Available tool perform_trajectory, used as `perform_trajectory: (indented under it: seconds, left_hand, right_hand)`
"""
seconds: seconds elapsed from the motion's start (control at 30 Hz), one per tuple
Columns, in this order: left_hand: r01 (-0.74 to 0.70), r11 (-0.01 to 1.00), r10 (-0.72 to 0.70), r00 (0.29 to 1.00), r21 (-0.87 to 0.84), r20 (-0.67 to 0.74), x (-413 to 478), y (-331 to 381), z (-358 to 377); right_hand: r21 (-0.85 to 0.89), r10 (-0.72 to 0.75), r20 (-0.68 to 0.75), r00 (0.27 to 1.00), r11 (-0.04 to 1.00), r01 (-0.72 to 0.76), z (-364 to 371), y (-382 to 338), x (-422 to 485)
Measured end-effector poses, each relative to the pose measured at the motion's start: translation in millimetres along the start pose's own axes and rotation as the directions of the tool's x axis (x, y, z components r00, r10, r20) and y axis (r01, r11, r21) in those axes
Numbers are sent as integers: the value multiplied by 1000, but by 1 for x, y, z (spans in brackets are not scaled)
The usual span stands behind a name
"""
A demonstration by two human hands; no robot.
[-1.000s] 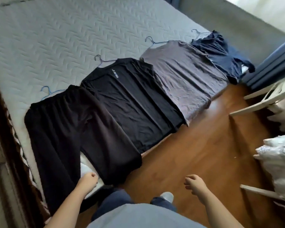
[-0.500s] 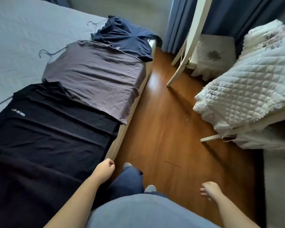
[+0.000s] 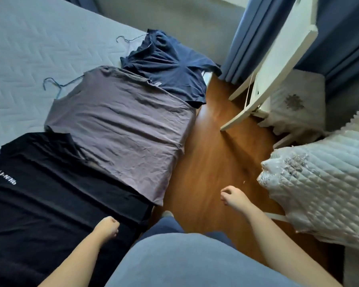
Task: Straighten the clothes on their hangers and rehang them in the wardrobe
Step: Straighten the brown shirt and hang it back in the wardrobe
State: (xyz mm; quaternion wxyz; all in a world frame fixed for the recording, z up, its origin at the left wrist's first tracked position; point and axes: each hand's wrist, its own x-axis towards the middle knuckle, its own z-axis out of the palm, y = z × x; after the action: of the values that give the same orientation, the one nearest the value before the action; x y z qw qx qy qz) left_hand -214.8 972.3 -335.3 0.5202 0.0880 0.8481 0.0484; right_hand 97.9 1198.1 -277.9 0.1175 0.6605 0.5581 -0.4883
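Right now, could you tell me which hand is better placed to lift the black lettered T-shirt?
Probably left: the left hand is over the black lettered T-shirt on the grey quilted bed, while the right hand is over the brown wooden floor.

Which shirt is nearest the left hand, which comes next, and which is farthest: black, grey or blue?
1. Black shirt, just beneath the left hand.
2. Grey shirt, next along the bed.
3. Blue shirt, at the far end near the curtain.
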Motion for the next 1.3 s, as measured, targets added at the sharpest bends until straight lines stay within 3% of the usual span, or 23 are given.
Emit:
perform_trajectory:
  seconds: [0.1,0.2,0.33,0.5,0.6,0.7,0.77,0.83,0.93,1.03,1.2,1.3]
  left_hand:
    - [-44,999,44,999,27,13,18,61,-8]
    - [-98,994,99,995,-38,16,31,126,-5]
    - [-111,982,114,993,-150,13,41,209,3]
    - [-18,965,1,998,-263,-63,49,294,18]
    - [36,958,-49,998,-283,-38,50,341,25]
    - [-51,961,26,995,-271,-96,39,394,15]
    - [-106,945,57,985,-310,-163,30,412,2]
    - [-129,914,23,963,-385,-268,25,409,-14]
    - [-91,844,-129,922,-528,-365,25,381,-34]
    - [-3,756,-259,917,-655,-304,38,339,-46]
    - [169,655,-440,878,-736,-190,73,277,-73]
    - [194,588,-516,837,-785,-179,102,254,-104]
  right_hand:
    - [158,-54,-6,999,986,55,-17,-47,23]
    - [181,5,5,1000,984,-5,-45,-57,56]
    - [-9,9,15,1000,1000,-9,-112,-76,118]
    - [-264,-180,78,981,945,194,-208,-171,206]
    - [-362,-262,101,960,889,280,-255,-221,248]
    - [-369,-187,107,977,905,213,-281,-254,293]
    - [-512,-49,188,981,847,141,-286,-270,314]
    - [-647,-1,213,977,749,142,-280,-288,325]
    - [-662,-64,236,970,720,209,-244,-321,333]
    - [-567,-93,318,943,779,268,-188,-355,320]
    - [-646,-110,445,889,648,403,-103,-410,304]
    - [-719,-107,477,872,523,458,-61,-446,311]
